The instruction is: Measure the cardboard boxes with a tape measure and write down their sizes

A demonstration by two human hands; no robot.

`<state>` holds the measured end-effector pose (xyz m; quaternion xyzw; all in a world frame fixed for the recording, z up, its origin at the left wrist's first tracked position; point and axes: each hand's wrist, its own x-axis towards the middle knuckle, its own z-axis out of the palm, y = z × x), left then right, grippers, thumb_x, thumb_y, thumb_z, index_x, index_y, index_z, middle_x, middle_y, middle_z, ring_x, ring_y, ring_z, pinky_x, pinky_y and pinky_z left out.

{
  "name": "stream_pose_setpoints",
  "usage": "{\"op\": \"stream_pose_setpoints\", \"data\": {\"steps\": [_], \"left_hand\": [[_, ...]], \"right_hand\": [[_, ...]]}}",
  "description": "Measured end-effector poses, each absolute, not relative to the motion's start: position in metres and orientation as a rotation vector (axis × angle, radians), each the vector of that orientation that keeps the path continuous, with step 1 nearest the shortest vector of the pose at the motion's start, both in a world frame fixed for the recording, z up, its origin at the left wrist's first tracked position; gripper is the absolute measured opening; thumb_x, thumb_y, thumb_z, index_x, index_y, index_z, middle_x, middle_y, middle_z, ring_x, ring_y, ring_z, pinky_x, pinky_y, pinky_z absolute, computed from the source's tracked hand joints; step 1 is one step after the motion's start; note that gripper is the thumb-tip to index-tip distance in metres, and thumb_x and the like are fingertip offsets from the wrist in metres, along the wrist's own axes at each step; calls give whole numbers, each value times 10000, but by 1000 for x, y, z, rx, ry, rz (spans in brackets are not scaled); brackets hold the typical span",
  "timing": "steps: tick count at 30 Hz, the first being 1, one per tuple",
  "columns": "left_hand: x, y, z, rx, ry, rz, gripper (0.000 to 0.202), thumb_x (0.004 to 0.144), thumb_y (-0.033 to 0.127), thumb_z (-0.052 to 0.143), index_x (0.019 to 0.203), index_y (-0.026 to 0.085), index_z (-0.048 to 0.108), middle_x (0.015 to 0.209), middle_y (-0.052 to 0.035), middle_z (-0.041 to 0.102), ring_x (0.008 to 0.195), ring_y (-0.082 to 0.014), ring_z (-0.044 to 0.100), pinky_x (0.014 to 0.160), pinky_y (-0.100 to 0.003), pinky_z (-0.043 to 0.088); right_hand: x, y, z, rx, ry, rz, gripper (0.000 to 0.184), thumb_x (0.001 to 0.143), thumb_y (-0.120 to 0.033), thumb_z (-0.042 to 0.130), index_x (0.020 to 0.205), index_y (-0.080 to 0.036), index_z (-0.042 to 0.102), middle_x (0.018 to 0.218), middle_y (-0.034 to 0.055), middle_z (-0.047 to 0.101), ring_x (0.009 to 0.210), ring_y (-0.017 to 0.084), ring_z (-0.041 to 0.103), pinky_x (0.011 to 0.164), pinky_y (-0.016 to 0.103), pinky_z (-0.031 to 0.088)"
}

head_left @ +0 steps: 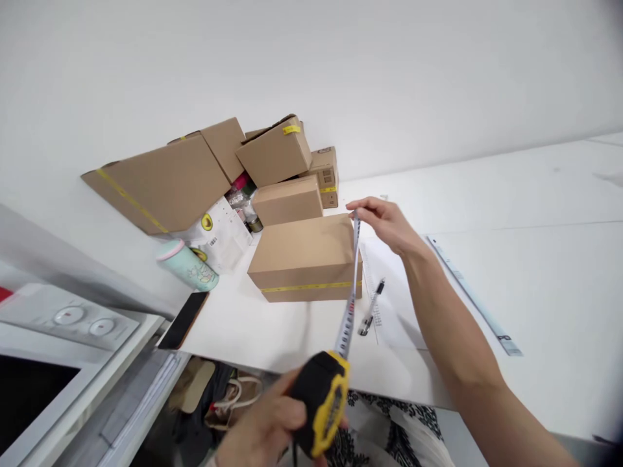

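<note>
My left hand (265,425) grips a black and yellow tape measure case (324,402) near the bottom of the view. Its blade (349,305) runs up along the right end of a closed cardboard box (304,256) on the white table (535,272). My right hand (384,220) pinches the blade's tip at the box's far top corner. A band of yellow tape rings the box low down.
Several more cardboard boxes (170,181) are piled behind against the wall. A mint bottle (187,264), a black phone (183,319), a pen (372,306) on a sheet of paper and a long ruler (474,297) lie on the table. Bags sit under the table edge.
</note>
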<state>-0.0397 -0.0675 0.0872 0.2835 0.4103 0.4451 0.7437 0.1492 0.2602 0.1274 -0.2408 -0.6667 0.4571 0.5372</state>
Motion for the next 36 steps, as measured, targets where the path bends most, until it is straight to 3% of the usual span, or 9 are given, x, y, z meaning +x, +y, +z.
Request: {"op": "stream_pose_setpoints", "data": {"steps": [3, 7, 12, 19, 29, 36], "left_hand": [[12, -54, 91, 556, 752, 927, 667, 614, 426, 896, 1190, 158, 695, 1004, -127, 737, 853, -219, 709, 730, -274, 534], [44, -30, 122, 624, 831, 1008, 701, 599, 469, 942, 1159, 201, 617, 945, -59, 655, 713, -153, 612, 685, -306, 523], [50, -8, 139, 682, 938, 1160, 689, 647, 624, 884, 1088, 192, 579, 949, -62, 591, 848, -192, 607, 716, -317, 543], [61, -6, 138, 654, 953, 1208, 698, 686, 767, 752, 1019, 187, 554, 945, -76, 522, 879, -233, 588, 587, -314, 560], [71, -23, 131, 556, 910, 1202, 784, 609, 793, 778, 1088, 202, 590, 946, -75, 493, 809, -211, 535, 560, -313, 563], [76, -27, 120, 532, 881, 1228, 739, 630, 764, 782, 1082, 203, 613, 961, -95, 533, 810, -225, 559, 527, -300, 528]], "right_hand": [[137, 271, 121, -579, -1586, 1200, 253, 872, -428, 685, 1008, -224, 745, 1027, 58, 761, 1058, 240, 694, 1053, 456, 485], [129, 295, 128, -671, -1529, 1274, 221, 869, -360, 618, 1011, -216, 706, 1073, 84, 756, 1134, 245, 681, 1041, 434, 486], [115, 318, 133, -773, -1607, 1196, 238, 844, -300, 550, 1006, -205, 696, 1091, 71, 729, 1019, 206, 641, 952, 376, 483], [92, 321, 117, -1031, -1694, 1183, 199, 766, -242, 551, 851, -176, 719, 812, 40, 694, 731, 175, 544, 725, 319, 452], [92, 318, 107, -1023, -1750, 1140, 199, 759, -293, 559, 801, -194, 726, 807, 30, 695, 715, 174, 541, 649, 297, 405], [93, 315, 107, -997, -1787, 1142, 206, 746, -380, 689, 669, -213, 596, 658, -1, 579, 651, 155, 469, 587, 293, 344]]}}
